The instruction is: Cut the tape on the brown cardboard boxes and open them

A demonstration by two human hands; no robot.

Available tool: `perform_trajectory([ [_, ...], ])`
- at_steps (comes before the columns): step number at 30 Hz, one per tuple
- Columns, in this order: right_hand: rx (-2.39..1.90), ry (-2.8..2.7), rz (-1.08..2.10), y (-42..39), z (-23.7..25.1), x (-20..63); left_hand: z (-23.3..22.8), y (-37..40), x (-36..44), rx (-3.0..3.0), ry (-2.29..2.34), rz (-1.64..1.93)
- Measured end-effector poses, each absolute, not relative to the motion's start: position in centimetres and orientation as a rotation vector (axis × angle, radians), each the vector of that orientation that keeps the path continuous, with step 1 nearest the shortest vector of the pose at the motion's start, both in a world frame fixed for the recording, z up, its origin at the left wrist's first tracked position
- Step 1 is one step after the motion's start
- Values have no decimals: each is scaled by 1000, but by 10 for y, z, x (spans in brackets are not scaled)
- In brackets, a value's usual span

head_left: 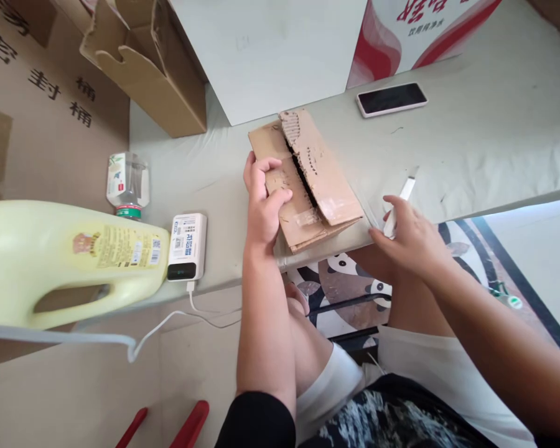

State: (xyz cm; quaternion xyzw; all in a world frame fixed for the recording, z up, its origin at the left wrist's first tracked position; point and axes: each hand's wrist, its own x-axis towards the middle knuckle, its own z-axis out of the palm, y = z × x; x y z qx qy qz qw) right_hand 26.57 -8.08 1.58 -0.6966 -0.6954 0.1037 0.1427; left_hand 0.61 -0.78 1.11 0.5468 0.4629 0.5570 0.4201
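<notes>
Left hand: my left hand (264, 202) lies flat on the torn brown corrugated cardboard piece (305, 180), fingers spread over its left half and thumb curled at its near side. I judge it is pinning the piece so it cannot slide; it presses rather than grasps.
Right hand: my right hand (413, 239) is closed around the white handle of a slim utility knife (399, 205), blade pointing away toward the far edge of the desk. The hand sits just past the cardboard's right corner, knife clear of it.
Cardboard: one piece, at the near edge of the pale grey desk (485, 143), its near corner hanging slightly over. A ragged slit runs lengthwise down the middle; clear tape shows on the near part.
Why so placed: near the edge, it seems within easy reach of both hands.
Phone: one dark-screened smartphone in a pink case (392, 99), face up toward the far right, well apart from the hands.
Power bank: one white rectangular power bank (187, 247) at the near left edge, its white cable dropping off the desk.
Bottles: two; one clear plastic water bottle with a green cap (127, 185) lying left, and one large pale yellow detergent jug (70, 261) on its side at the near left corner.
Boxes: one open brown cardboard box (144, 62) at the far left; one red and white printed carton (424, 31) at the far edge.
Red handles: two (168, 426), below the desk; the tool I cannot tell.
</notes>
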Motion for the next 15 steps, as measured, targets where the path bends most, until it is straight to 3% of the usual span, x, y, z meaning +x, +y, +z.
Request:
perform_trajectory([
  [3,-2177,-1999,415,-72,-1,277,12,-8,7,1346,1152,1427],
  [6,-2094,-1978,290,-76,-5,280,16,-10,7,1322,1155,1422],
  [15,-1291,-2042,108,-102,31,224,15,-10,8,1346,1176,1466],
])
